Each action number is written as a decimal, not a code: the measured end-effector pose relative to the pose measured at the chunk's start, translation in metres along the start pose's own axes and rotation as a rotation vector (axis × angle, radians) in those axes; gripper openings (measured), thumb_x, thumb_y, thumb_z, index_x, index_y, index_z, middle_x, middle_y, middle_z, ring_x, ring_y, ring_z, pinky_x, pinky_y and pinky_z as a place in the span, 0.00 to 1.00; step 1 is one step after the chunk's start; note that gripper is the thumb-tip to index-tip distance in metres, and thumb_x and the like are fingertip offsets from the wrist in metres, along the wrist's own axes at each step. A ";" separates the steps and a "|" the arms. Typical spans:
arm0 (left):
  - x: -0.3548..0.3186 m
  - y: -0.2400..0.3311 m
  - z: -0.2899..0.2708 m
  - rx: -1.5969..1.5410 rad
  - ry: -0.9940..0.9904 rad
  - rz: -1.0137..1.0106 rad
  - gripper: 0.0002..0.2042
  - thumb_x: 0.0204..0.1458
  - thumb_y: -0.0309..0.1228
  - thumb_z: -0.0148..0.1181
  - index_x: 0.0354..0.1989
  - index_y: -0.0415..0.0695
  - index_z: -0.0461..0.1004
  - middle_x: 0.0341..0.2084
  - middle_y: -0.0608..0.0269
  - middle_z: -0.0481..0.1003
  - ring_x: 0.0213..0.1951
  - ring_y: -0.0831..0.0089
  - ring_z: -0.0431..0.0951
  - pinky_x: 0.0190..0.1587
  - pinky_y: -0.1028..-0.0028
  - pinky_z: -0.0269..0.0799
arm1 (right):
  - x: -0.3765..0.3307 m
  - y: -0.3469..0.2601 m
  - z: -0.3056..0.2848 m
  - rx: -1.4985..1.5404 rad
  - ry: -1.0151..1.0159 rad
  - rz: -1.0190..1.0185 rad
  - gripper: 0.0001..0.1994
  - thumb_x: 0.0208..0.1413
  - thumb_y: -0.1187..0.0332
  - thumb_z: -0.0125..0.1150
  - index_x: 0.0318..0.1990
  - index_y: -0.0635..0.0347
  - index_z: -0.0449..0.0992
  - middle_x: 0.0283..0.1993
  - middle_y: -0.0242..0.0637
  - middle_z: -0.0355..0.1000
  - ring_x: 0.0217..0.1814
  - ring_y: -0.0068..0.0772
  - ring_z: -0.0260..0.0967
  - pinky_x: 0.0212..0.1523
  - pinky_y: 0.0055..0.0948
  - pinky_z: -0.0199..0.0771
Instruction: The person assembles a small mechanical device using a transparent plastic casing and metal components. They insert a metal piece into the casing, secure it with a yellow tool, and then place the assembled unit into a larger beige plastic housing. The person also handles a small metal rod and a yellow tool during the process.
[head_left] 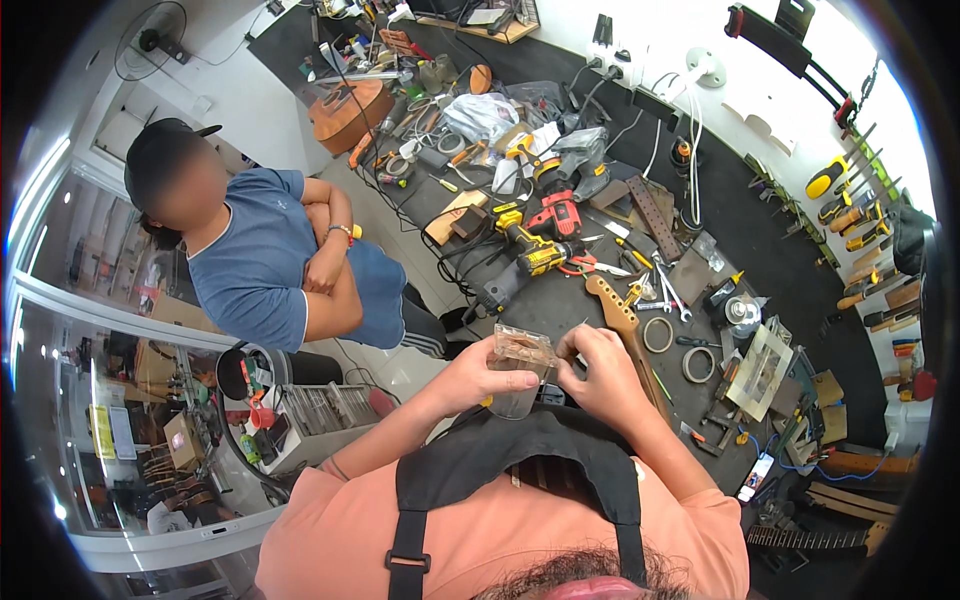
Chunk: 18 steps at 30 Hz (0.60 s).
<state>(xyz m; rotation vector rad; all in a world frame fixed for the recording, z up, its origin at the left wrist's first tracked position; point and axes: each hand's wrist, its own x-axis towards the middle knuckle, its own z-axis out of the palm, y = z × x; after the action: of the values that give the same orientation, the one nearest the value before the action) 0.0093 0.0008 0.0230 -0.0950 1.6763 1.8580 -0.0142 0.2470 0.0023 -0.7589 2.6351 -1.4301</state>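
In front of my apron, my left hand [470,378] is closed around a clear plastic container [516,400] with brownish bits visible near its upper end. The thumb lies across the container's side. Close by its right edge is my right hand [603,372], thumb and fingers pinched together. Something thin and small seems to stick up at these fingertips, too small to name. Just beyond the right hand, a wooden guitar neck [618,310] lies on the dark workbench [560,300], its lower part partly covered by my forearm.
A yellow drill [548,258], a red power tool [553,215], wrenches [672,290] and tape rings [699,364] crowd the bench. An acoustic guitar body [350,115] stands farther back. At left, a person in a blue shirt [265,250] stands with folded arms.
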 end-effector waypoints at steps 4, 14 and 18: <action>0.008 0.003 0.002 0.080 -0.011 0.012 0.30 0.57 0.32 0.76 0.66 0.37 0.72 0.56 0.61 0.80 0.57 0.72 0.79 0.63 0.68 0.73 | -0.009 0.003 -0.001 0.053 0.062 0.028 0.07 0.58 0.69 0.65 0.42 0.57 0.77 0.39 0.39 0.79 0.43 0.47 0.77 0.57 0.44 0.70; 0.025 -0.001 0.028 0.139 0.019 0.024 0.32 0.51 0.28 0.74 0.66 0.36 0.72 0.55 0.57 0.80 0.55 0.68 0.80 0.61 0.67 0.74 | -0.030 0.031 -0.010 -0.034 0.049 0.073 0.07 0.58 0.64 0.61 0.34 0.57 0.81 0.35 0.40 0.79 0.44 0.47 0.77 0.55 0.46 0.69; 0.031 0.002 0.029 0.176 -0.049 0.001 0.34 0.51 0.31 0.75 0.66 0.36 0.71 0.56 0.57 0.79 0.56 0.68 0.80 0.62 0.67 0.73 | -0.046 0.028 -0.005 -0.032 0.122 0.153 0.08 0.58 0.64 0.61 0.34 0.58 0.80 0.35 0.39 0.78 0.44 0.46 0.76 0.55 0.45 0.69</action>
<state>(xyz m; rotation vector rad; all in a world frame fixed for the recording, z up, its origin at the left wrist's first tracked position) -0.0066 0.0395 0.0158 0.0244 1.7981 1.6915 0.0144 0.2836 -0.0257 -0.4735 2.7429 -1.4406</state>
